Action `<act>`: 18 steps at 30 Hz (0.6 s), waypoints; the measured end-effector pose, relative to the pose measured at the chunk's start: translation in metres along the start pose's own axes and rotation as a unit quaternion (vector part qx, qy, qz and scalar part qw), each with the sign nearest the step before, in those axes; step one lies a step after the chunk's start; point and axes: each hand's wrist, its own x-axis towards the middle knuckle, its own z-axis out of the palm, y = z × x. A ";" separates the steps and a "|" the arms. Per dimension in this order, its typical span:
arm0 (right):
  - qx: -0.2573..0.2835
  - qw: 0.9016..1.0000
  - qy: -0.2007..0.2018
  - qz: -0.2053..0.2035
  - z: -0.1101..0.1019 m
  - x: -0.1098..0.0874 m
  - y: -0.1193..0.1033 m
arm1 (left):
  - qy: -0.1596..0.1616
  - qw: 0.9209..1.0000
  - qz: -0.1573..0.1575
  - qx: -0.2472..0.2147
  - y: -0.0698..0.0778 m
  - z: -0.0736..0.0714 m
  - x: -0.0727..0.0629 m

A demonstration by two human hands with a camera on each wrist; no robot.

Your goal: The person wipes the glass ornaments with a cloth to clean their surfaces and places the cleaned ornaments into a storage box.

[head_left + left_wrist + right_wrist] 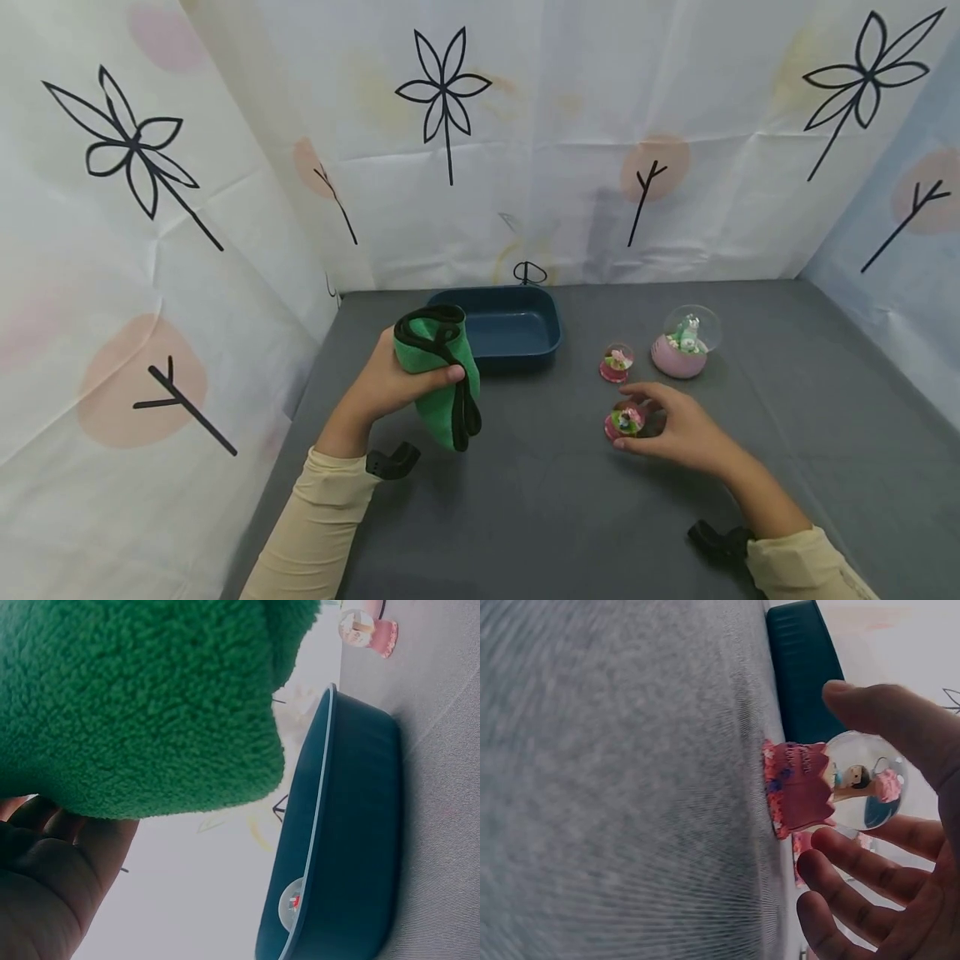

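Note:
My left hand holds a folded green cloth with dark edging, raised over the table in front of the blue basin. Fuzzy green cloth fills the upper part of the left wrist view. Around a small snow globe with a dark pink base, my right hand spreads its thumb and fingers. That globe stands upright on the table and holds a small figure and a pink flower. A gap shows between thumb and globe in the right wrist view; whether a finger touches it, I cannot tell.
Behind it stands a second small pink-based globe. A larger globe with a light pink base and a pale figure stands farther back right. Inside the basin, part of a clear round globe shows. Patterned cloth walls border the grey table.

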 end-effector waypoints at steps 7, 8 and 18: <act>0.008 0.999 -0.035 0.023 0.000 0.002 0.010 | -0.001 1.000 -0.014 -0.007 0.000 0.000 0.000; 0.010 0.999 -0.038 0.023 0.000 0.002 0.010 | -0.001 1.000 -0.015 -0.007 0.000 0.000 0.000; 0.012 0.999 -0.039 0.024 0.003 0.004 0.014 | -0.001 0.999 -0.027 -0.019 -0.002 0.000 0.000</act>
